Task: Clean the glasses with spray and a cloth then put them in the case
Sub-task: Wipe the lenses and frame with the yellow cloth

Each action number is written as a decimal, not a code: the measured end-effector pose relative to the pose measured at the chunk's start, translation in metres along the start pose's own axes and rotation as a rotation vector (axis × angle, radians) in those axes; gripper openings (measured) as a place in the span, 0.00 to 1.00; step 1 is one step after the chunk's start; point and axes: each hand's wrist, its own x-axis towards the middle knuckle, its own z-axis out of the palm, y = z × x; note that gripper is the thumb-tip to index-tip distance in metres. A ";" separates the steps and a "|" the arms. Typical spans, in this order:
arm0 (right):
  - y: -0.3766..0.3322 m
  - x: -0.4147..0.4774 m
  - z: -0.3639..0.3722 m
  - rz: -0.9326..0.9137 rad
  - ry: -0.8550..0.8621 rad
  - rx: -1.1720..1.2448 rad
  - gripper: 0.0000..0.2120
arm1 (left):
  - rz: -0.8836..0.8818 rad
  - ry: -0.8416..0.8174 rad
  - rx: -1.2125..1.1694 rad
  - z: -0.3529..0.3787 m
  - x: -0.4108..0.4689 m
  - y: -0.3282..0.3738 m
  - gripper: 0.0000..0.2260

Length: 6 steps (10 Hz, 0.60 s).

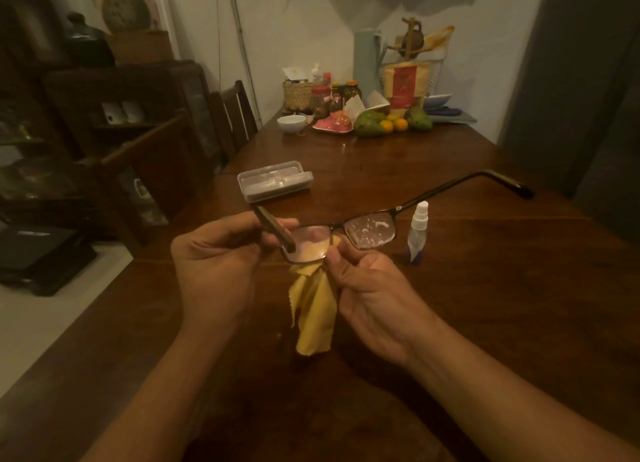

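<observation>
Glasses (398, 211): held up over the table (485, 288), between both hands, arms unfolded, one arm pointing to 2 o'clock.
Left hand (221, 257): fingers curled round the other arm near the hinge – firm hold, 9 o'clock end of the frame.
Right hand (367, 288): thumb and fingers pinching the cloth (315, 309) onto a lens; rest of the cloth hanging to 6 o'clock.
Pinched lens (311, 245): cloth showing yellow behind it, mid-wipe by the look of it.
Wet lens (372, 234): 3 o'clock of the bridge, beaded with droplets, not wiped.
Spray (417, 233): upright on the table, 3 o'clock of the glasses, untouched.
Case (275, 181): on the table, 11 o'clock of the hands, looks closed, well apart from the glasses.
Fruit (391, 122): far end, 12 o'clock, not relevant.
Done: spraying, judging by the droplets.
Left: finish this lens, wipe the wet one, fold the arms, open the case, put the glasses in – roughly a third through.
</observation>
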 end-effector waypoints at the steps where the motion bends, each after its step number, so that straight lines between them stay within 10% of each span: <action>1: 0.000 -0.001 0.005 0.002 -0.023 -0.025 0.19 | 0.004 -0.031 0.036 -0.001 -0.001 -0.002 0.26; 4: -0.002 -0.002 0.003 0.043 0.020 -0.037 0.24 | -0.128 0.136 0.410 -0.028 -0.004 -0.024 0.33; 6: -0.006 0.002 -0.001 0.070 0.187 -0.035 0.17 | 0.069 -0.029 0.041 -0.011 0.001 -0.015 0.21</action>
